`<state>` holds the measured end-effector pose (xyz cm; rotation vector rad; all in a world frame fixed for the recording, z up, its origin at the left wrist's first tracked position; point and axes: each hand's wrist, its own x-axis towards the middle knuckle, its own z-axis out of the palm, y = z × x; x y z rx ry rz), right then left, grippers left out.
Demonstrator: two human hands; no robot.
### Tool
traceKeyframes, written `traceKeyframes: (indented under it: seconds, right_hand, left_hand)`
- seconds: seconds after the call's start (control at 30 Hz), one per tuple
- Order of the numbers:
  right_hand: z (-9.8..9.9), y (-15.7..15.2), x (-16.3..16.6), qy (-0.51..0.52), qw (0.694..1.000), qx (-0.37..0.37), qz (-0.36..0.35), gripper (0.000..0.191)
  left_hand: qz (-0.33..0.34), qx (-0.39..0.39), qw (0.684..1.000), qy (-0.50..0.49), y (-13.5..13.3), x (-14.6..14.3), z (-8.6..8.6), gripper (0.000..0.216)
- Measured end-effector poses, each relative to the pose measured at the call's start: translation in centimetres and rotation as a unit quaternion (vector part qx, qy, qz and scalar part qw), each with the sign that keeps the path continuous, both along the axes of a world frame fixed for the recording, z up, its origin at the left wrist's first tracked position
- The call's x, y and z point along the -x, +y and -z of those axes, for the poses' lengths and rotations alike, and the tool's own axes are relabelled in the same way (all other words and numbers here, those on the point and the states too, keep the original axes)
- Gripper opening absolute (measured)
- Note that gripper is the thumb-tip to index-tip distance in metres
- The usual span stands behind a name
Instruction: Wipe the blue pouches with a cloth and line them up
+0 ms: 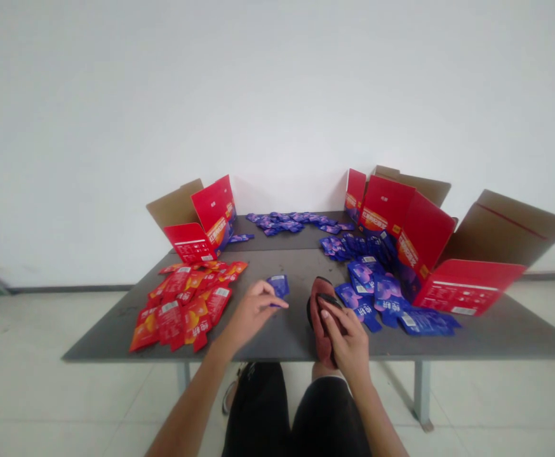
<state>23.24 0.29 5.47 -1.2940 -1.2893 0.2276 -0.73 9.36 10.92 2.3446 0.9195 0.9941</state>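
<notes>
Right hand (347,336) is gripping a dark red pouch-like item (324,343), thumb and fingers closing on it over the table's (301,260) near edge; left hand (256,311) is holding its thumb and fingertips nearly together at a single blue packet (279,284), can't tell if pinching it or just hovering. Step looks like handling both at once; next move is probably calling for a steady right grip and a sure left pinch. Red packets (196,311) are lying left, blue packets (363,279) right, beside open boxes (472,285).
</notes>
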Motion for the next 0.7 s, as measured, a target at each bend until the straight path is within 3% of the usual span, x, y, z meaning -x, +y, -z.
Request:
traceKeyframes:
  seconds: [0.17, 0.3, 0.43, 0.53, 0.6, 0.7]
  right_hand:
    - [0.1, 0.0, 0.2, -0.005, 1.0, 0.012, -0.002, 0.03]
    - [-0.1, 0.3, -0.2, -0.017, 0.999, 0.03, -0.019, 0.03]
    - [-2.4, 1.7, -0.6, -0.063, 0.994, 0.06, -0.061, 0.031]
    - [-4.7, 3.1, 0.9, -0.121, 0.987, 0.046, -0.099, 0.029]
    - [-5.2, 3.9, 2.7, -0.186, 0.968, 0.04, -0.162, 0.028]
    - [-3.8, 5.5, 5.0, -0.326, 0.905, 0.047, -0.268, 0.025]
  left_hand:
    - [-0.001, -0.052, 0.989, 0.137, -4.3, 1.5, 4.3, 0.023]
    - [-0.041, -0.109, 0.98, 0.163, -6.5, 2.1, 5.6, 0.036]
    - [-0.07, -0.17, 0.966, 0.184, -8.2, 1.7, 6.5, 0.044]
    - [-0.075, -0.202, 0.959, 0.185, -8.8, 1.1, 8.1, 0.043]
    - [-0.081, -0.209, 0.958, 0.178, -8.9, 0.9, 9.2, 0.038]
    - [-0.09, -0.198, 0.961, 0.171, -8.8, 0.8, 10.2, 0.029]
